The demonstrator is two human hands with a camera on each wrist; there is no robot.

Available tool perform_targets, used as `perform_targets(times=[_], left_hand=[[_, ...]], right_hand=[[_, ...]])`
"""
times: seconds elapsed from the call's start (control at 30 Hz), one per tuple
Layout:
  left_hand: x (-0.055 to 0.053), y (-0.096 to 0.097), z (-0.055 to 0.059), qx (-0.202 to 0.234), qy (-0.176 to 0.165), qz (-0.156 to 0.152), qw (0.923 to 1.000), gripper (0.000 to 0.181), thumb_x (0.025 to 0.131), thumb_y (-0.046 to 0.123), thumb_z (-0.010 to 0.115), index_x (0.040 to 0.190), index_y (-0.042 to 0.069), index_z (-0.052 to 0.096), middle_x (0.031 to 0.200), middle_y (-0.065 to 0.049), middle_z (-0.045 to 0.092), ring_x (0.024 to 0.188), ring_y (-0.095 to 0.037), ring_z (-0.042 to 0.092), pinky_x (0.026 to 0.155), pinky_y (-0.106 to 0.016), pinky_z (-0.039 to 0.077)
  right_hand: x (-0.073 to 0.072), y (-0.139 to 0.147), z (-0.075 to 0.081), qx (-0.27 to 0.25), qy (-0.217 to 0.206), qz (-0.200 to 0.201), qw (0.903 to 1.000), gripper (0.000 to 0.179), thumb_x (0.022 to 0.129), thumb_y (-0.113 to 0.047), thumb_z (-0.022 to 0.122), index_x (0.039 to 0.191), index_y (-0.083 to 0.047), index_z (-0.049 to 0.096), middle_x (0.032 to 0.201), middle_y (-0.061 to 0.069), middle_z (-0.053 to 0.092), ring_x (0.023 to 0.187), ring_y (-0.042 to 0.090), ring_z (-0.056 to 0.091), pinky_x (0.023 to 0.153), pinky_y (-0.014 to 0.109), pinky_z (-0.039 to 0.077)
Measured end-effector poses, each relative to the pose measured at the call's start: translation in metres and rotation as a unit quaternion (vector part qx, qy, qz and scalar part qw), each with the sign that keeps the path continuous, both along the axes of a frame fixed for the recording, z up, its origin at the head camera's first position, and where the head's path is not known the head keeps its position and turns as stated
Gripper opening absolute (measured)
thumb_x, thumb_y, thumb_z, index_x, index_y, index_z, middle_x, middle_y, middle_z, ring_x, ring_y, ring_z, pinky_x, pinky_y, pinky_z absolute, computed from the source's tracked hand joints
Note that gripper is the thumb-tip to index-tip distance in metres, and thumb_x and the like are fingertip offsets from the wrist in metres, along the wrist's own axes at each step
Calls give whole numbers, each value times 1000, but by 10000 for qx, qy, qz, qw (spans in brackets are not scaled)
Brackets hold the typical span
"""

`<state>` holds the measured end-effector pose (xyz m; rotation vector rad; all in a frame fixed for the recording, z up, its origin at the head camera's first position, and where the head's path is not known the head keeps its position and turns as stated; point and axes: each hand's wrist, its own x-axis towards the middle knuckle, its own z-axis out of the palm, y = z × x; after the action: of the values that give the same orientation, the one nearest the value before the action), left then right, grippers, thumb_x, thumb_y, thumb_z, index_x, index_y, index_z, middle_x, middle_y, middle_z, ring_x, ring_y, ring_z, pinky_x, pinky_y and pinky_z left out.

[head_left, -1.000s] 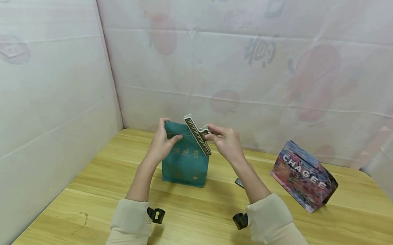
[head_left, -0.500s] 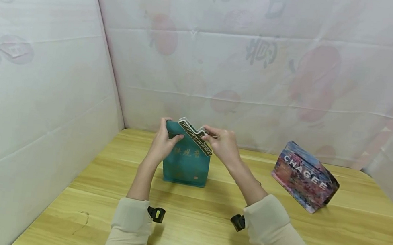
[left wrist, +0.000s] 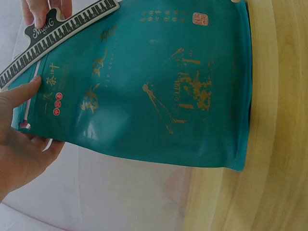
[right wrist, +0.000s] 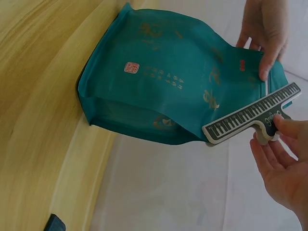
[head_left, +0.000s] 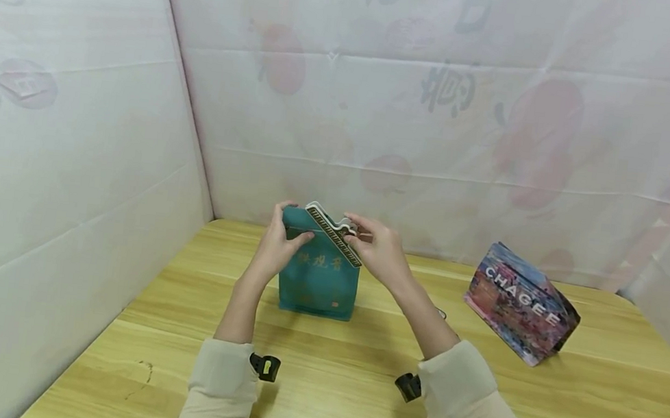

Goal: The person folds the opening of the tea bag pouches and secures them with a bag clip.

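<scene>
A teal tea bag (head_left: 319,283) with gold characters stands upright on the table. My left hand (head_left: 275,247) pinches its upper left edge, thumb in front and fingers behind, as the left wrist view also shows. A long clip (right wrist: 252,113) with a piano-key pattern and the word "Music" lies slantwise across the bag's upper right corner. My right hand (head_left: 382,252) pinches the clip's handle, its thumb (right wrist: 286,126) on the front plate and its fingers behind. The bag's corner passes behind the clip's front plate; the clip's back plate is mostly hidden.
At the right of the wooden table (head_left: 327,387) stands a colourful bag (head_left: 519,302) lettered CHAGEE, tilted. A small object (head_left: 441,313) lies partly hidden behind my right forearm. Light cloth walls (head_left: 346,114) enclose the back and sides.
The clip has shifted down and left, farther over the bag's corner. My right fingers have moved slightly on its handle. My left hand and the bag stay almost where they were.
</scene>
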<state>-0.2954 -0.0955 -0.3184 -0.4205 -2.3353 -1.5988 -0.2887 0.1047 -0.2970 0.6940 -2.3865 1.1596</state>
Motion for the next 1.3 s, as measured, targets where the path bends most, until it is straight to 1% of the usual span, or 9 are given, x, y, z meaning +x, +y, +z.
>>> perform_targets(times=[0.13, 0.3, 0.5, 0.7, 0.83, 0.97, 1.13, 1.27, 1.3], left_hand=[[2, -5, -3, -168, -338, -84, 9993, 68, 88, 17, 64, 138, 3, 20, 135, -20, 35, 127, -33, 31, 100, -47, 27], [4, -11, -9, -577, -675, -244, 9958, 84, 86, 16, 66, 144, -1, 7, 146, -22, 16, 134, -34, 15, 104, -48, 18], [2, -12, -22, -483, -800, -721, 9930, 70, 84, 3, 66, 139, -4, 22, 134, -25, 34, 123, -38, 35, 99, -48, 30], [0, -10, -32, -275, -845, -979, 9912, 66, 84, -2, 63, 138, -4, 25, 131, -25, 39, 120, -40, 39, 97, -49, 32], [1, -10, -35, -348, -836, -910, 9917, 65, 85, -2, 62, 138, -6, 24, 131, -27, 38, 121, -42, 37, 98, -50, 31], [0, -9, -36, -457, -1019, -764, 9908, 68, 87, 0, 61, 140, -6, 20, 135, -28, 34, 124, -42, 33, 99, -51, 28], [-2, -10, -37, -435, -1257, -700, 9886, 68, 88, 2, 60, 141, -5, 18, 137, -27, 32, 126, -41, 31, 100, -50, 26], [-4, -12, -39, -450, -1161, -734, 9895, 68, 89, 9, 62, 141, -4, 20, 136, -26, 34, 125, -42, 32, 99, -51, 27], [-4, -13, -40, -461, -1151, -731, 9896, 68, 89, 9, 62, 141, -3, 20, 136, -26, 35, 125, -42, 33, 99, -51, 28]], right_hand=[[2, 7, -5, -226, -486, 191, 9984, 43, 86, -4, 64, 128, -6, 54, 115, 15, 59, 104, 27, 57, 85, 36, 46], [3, 16, -18, 80, -1234, 11, 9923, 48, 87, -13, 64, 131, -1, 48, 122, 19, 53, 112, 32, 50, 87, 42, 44], [2, 16, -40, 261, -2258, -16, 9738, 57, 88, -19, 64, 136, -2, 40, 130, 22, 44, 112, 41, 48, 81, 44, 47], [2, 9, -57, -334, -2818, -48, 9589, 57, 88, -10, 64, 136, 3, 36, 128, 26, 41, 101, 40, 55, 75, 43, 50], [2, 6, -61, -646, -2944, -128, 9534, 56, 88, -5, 62, 136, 3, 35, 128, 26, 39, 101, 39, 55, 76, 44, 49], [4, 6, -63, -708, -2886, -163, 9547, 54, 88, -6, 63, 134, 2, 37, 128, 27, 40, 104, 41, 53, 77, 43, 49], [7, 6, -61, -692, -2781, -119, 9580, 56, 87, -16, 65, 134, -1, 38, 128, 26, 40, 104, 39, 53, 74, 40, 50], [6, 4, -61, -757, -2835, -168, 9558, 57, 88, -14, 64, 136, -1, 37, 129, 25, 40, 104, 39, 53, 76, 41, 50], [5, 4, -60, -793, -2946, -237, 9520, 57, 88, -11, 63, 137, -2, 36, 130, 24, 39, 107, 39, 51, 79, 43, 48]])
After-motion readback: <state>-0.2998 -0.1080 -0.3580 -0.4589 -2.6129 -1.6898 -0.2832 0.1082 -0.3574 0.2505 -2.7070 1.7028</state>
